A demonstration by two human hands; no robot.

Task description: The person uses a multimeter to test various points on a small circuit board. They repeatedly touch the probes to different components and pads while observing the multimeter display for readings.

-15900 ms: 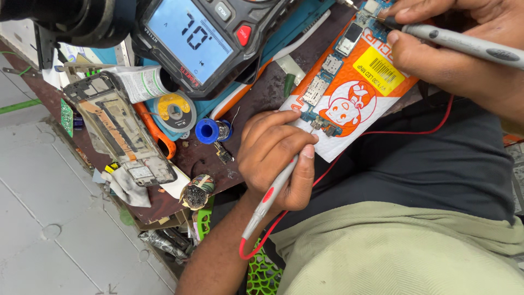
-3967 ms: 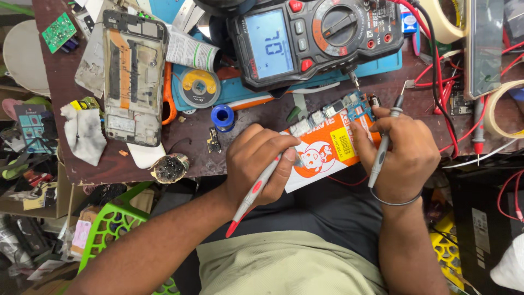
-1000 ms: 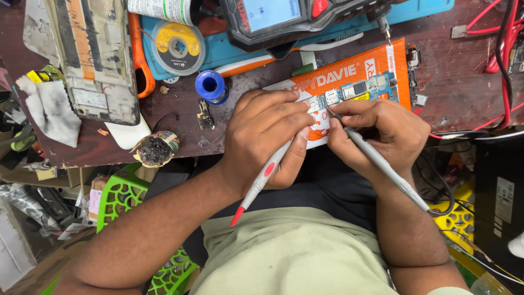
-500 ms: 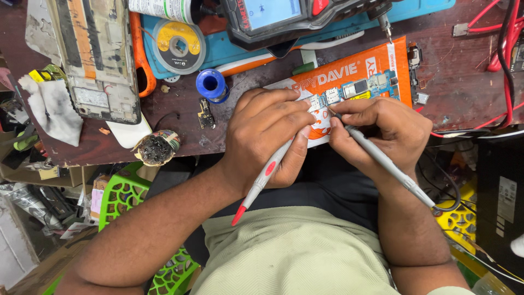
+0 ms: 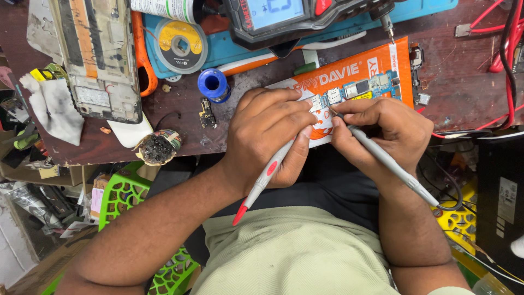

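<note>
Circuit board (image 5: 357,90) on orange pack (image 5: 382,63), tabletop (image 5: 458,93) front edge; thin, stiff, fragile, best held by edges. Left hand (image 5: 270,139) pinching red probe (image 5: 265,177), fingertips pressing board. Right hand (image 5: 376,134) pinching grey probe (image 5: 382,158), tip on board. Multimeter (image 5: 284,16), blue spool (image 5: 213,84), red wires (image 5: 499,43) crowd near.

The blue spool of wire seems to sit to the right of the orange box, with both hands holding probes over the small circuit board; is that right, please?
Not quite: the head view shows the blue spool left of the orange box. The left hand and right hand do hold probes over the circuit board.
</note>
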